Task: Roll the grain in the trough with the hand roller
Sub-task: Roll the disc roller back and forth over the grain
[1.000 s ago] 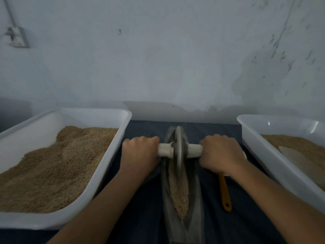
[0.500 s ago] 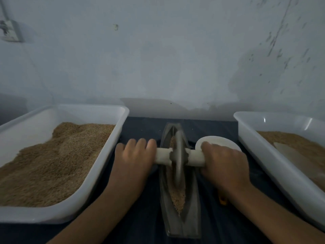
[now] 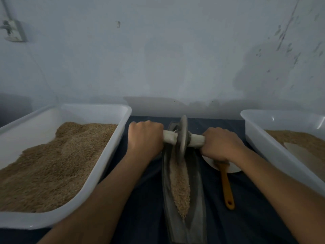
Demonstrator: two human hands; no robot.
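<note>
A long narrow dark trough (image 3: pixel 198 208) lies lengthwise in front of me on a dark cloth, with a strip of tan grain (image 3: pixel 179 184) along its groove. The hand roller (image 3: pixel 182 138), a grey disc on a pale crosswise handle, stands near the trough's far end. My left hand (image 3: pixel 145 138) grips the handle's left end. My right hand (image 3: pixel 219 143) grips the right end. The ends of the handle are hidden inside my fists.
A white tub (image 3: pixel 112 155) heaped with grain stands at the left. Another white tub (image 3: pixel 263 138) with grain and a pale scoop stands at the right. A white dish (image 3: pixel 233 169) and an orange-handled tool (image 3: pixel 227 189) lie right of the trough. A wall rises close behind.
The roller came toward me along the trough, then went back to the far end. Both hands kept hold of the handle.
</note>
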